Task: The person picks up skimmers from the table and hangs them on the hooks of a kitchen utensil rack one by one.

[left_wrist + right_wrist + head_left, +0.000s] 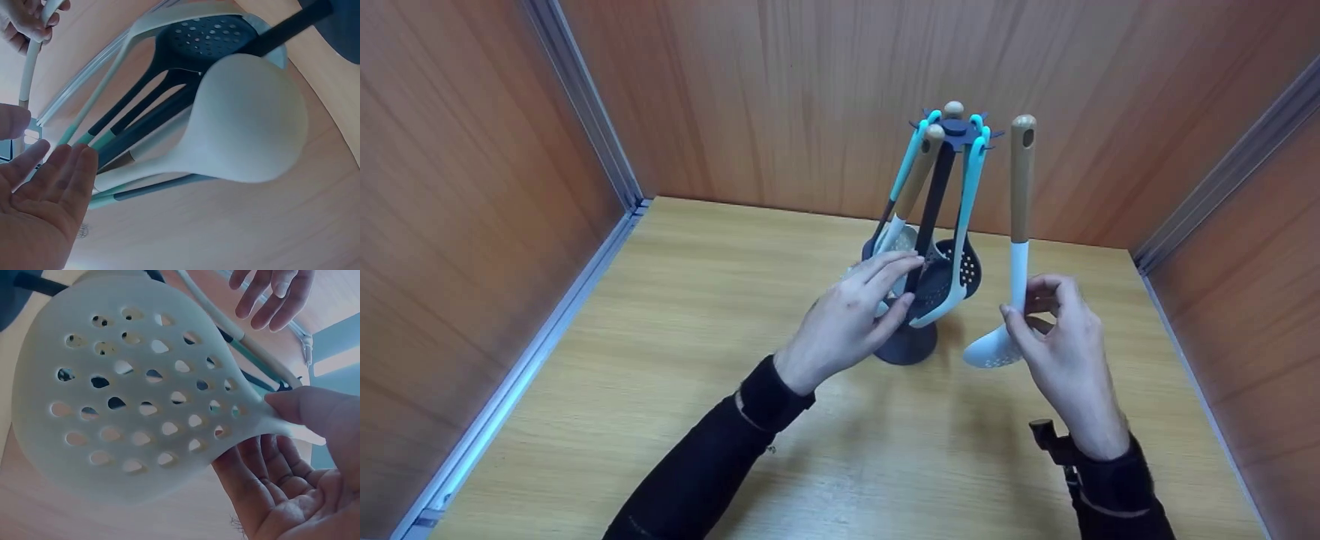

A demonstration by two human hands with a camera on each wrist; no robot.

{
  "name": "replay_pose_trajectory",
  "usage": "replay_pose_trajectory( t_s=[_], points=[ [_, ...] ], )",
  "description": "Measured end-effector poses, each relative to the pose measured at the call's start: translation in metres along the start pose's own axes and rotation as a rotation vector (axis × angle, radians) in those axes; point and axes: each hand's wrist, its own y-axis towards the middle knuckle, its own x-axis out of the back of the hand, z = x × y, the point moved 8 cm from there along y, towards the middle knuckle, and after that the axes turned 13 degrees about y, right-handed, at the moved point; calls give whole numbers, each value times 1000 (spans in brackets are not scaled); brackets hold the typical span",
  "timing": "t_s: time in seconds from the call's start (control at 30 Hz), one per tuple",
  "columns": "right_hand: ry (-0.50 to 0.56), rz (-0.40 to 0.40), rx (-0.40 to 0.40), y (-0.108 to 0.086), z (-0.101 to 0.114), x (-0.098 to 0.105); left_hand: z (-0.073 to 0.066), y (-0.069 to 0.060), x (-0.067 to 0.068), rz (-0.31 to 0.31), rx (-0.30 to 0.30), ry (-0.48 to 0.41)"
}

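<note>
My right hand point(1065, 337) pinches a white skimmer point(994, 349) low on its neck, and the wooden handle points straight up. Its perforated head point(135, 385) fills much of the right wrist view. Left of it stands a dark utensil stand point(907, 346) hung with several kitchen tools. My left hand point(847, 315) is at the stand's near left side, fingers loosely extended by the post, holding nothing; whether the fingertips touch the post I cannot tell. The left wrist view has a white ladle point(253, 118) and a dark perforated tool point(208, 36) beyond that hand's fingers.
Turquoise-handled tools point(971, 180) and one wooden-handled tool point(919, 172) hang from the stand's hooks. A light wooden tabletop point(697, 300) lies below. Wood panels enclose it, with a back wall point(780, 97) behind the stand and metal rails point(540, 285) along the sides.
</note>
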Motion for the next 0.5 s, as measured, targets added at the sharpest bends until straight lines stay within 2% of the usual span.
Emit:
replay_pose_trajectory(
  t_s=[0.27,0.5],
  points=[
    [20,46,-28,-5,3,-14,14,-11,6,5,8,41],
    [6,80,-35,-9,6,-27,21,-19,5,19,20,56]
  ],
)
